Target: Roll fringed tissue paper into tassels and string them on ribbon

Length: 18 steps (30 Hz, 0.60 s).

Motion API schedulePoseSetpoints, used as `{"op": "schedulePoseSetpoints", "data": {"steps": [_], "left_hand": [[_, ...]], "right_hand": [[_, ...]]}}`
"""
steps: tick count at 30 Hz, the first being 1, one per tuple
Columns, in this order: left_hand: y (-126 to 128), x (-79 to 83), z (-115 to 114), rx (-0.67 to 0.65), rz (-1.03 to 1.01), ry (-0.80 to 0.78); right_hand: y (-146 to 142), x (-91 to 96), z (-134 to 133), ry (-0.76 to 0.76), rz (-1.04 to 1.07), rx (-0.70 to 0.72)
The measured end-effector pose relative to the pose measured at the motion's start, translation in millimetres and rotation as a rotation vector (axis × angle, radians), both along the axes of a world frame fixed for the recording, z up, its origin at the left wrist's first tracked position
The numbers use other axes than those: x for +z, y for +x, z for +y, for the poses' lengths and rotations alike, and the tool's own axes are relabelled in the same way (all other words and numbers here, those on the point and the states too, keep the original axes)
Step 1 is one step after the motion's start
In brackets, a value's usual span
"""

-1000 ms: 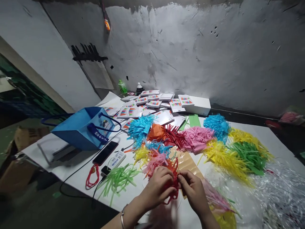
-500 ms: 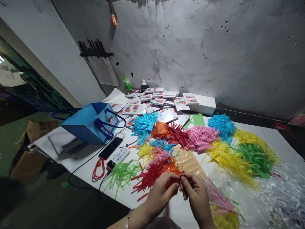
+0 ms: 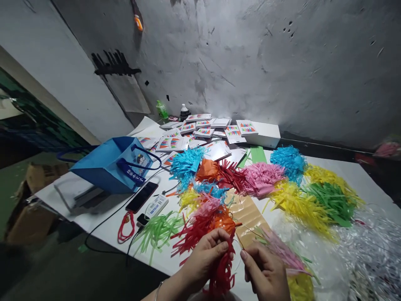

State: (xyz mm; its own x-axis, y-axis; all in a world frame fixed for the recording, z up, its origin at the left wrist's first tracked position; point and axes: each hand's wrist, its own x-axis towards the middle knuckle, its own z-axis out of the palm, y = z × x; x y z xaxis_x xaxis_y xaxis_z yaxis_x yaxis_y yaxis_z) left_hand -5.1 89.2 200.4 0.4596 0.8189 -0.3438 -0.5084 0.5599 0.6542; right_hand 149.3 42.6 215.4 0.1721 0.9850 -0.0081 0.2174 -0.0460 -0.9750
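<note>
My left hand is closed around a red fringed paper tassel that hangs down from its fingers near the table's front edge. My right hand is just to the right of it, fingers pinched together on something too thin to make out, maybe a thread leading to the tassel. Loose red paper strips and an orange tassel lie just beyond my hands on the white table.
Piles of blue, pink, yellow and green paper tassels cover the table's middle and right. A blue gift bag, a phone, a red cable and green strips lie left. Printed cards stack at the back. Clear plastic wrappers lie at right.
The red tassel has come off the table into my left hand and hangs below it. My hands have drawn slightly apart and moved nearer to me.
</note>
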Motion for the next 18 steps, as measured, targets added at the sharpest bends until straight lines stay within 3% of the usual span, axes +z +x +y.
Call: {"op": "schedulePoseSetpoints", "data": {"steps": [18], "left_hand": [[-2.0,-3.2,-4.0,-0.004,0.0,0.028]], "right_hand": [[0.7,4.7,-2.1,-0.057,0.039,0.016]]}}
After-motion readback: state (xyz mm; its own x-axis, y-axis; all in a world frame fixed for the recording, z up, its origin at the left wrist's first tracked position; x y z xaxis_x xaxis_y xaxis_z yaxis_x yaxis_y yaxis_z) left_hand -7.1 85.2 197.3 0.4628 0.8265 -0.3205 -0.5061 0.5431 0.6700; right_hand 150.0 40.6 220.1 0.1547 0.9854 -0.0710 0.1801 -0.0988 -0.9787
